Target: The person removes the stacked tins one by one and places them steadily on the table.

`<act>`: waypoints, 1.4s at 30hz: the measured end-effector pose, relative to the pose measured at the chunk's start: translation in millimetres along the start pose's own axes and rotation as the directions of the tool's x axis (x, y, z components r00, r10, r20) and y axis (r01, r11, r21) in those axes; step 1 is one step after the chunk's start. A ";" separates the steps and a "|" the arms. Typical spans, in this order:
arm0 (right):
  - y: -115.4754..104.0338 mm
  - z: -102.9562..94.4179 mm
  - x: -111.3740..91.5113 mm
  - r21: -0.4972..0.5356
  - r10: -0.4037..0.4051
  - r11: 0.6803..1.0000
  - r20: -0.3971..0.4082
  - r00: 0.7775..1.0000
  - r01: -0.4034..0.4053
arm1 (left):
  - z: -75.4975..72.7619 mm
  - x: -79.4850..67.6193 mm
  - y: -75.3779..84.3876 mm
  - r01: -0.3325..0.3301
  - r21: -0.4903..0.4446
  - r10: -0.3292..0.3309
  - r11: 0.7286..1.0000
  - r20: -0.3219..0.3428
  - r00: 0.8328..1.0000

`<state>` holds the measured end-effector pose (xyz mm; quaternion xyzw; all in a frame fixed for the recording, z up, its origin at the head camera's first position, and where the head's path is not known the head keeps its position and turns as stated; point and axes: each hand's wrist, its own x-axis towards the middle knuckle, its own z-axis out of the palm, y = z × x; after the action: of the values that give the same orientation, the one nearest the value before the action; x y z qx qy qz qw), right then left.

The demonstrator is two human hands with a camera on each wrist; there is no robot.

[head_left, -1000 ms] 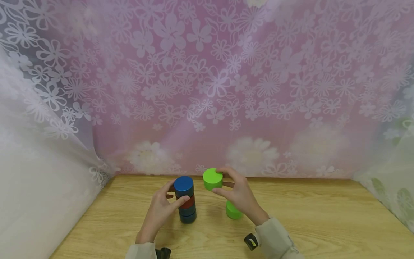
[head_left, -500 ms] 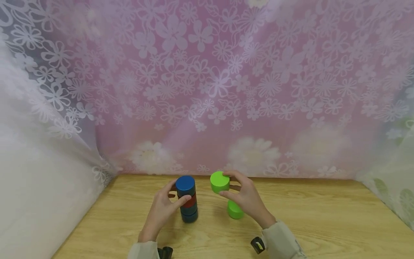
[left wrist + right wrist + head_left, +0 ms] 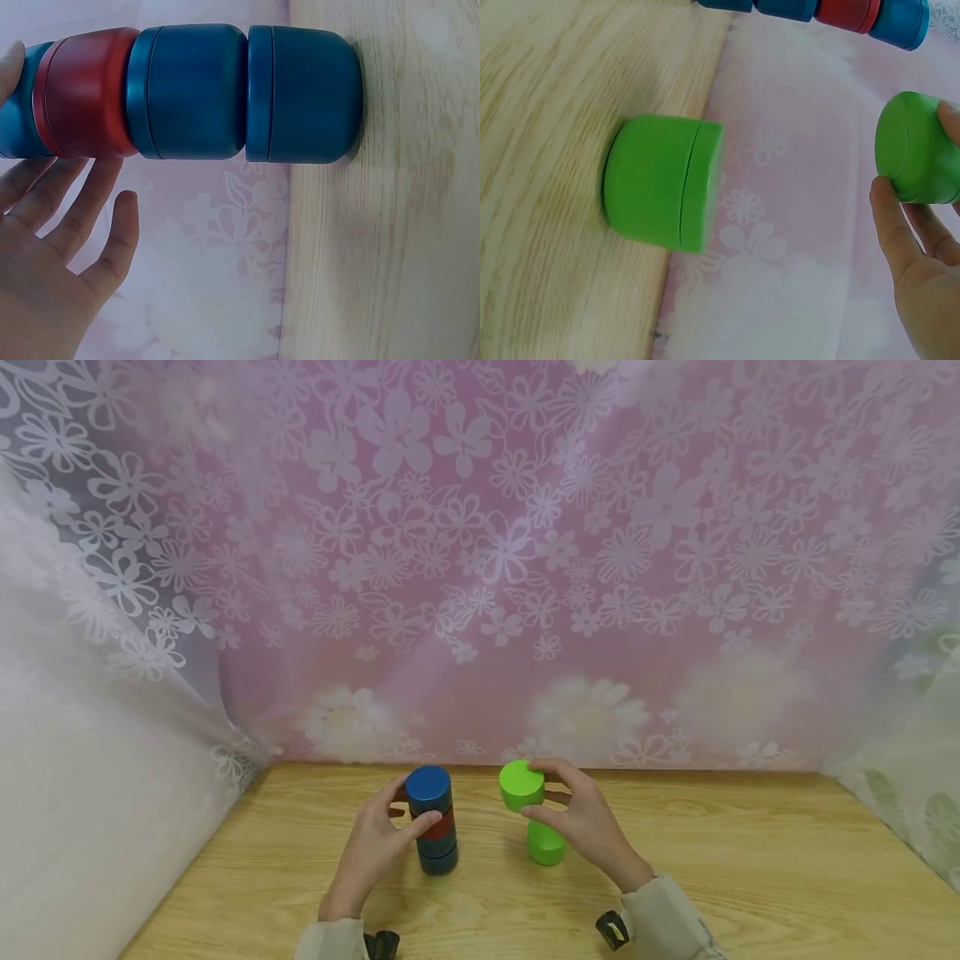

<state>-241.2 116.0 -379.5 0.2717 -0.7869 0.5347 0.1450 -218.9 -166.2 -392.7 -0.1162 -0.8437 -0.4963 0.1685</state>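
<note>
A column of small round lidded tins stands on the table: two blue tins at the bottom, a red tin [image 3: 90,90] over them and a blue tin [image 3: 428,787] on top. My left hand [image 3: 375,839] grips the column near the red tin, thumb in front and fingers behind. Up in the air, my right hand [image 3: 581,814] holds a green tin [image 3: 522,785] between thumb and fingers. Below it a second green tin [image 3: 547,844] stands upright on the table; the right wrist view shows a gap between this lower green tin [image 3: 660,184] and the held green tin [image 3: 915,148].
The wooden table [image 3: 750,860] ends at the back against a pink floral curtain [image 3: 480,568]. Pale sheer cloth [image 3: 97,760] hangs at the left side, and more cloth hangs at the right.
My right hand has moved right with the green tin, away from the column and closer over the other green tin. The left hand keeps its grip on the column, which has stayed in place.
</note>
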 end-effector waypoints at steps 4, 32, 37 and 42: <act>1.8 -4.1 -1.2 0.001 -0.010 1.000 0.001 1.000 0.010 | -0.4 -0.6 0.2 -0.004 0.002 0.004 1.000 -0.001 1.000; 14.2 -26.2 -18.6 -0.060 0.032 0.998 0.009 0.999 -0.031 | -1.3 -0.8 -0.6 0.002 -0.006 -0.002 1.000 0.010 1.000; 15.2 -28.1 -20.4 -0.069 0.045 0.997 0.008 0.999 -0.044 | -1.3 -1.2 -0.8 -0.001 -0.010 0.001 1.000 0.012 1.000; 19.6 -32.6 -22.7 -0.110 0.032 0.993 0.011 0.999 -0.031 | -0.9 -0.4 -1.6 -0.015 -0.005 0.015 1.000 0.006 1.000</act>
<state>-236.3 157.6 -393.6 0.2541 -0.8203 0.4911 0.1464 -219.0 -167.8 -393.7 -0.1246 -0.8419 -0.4969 0.1695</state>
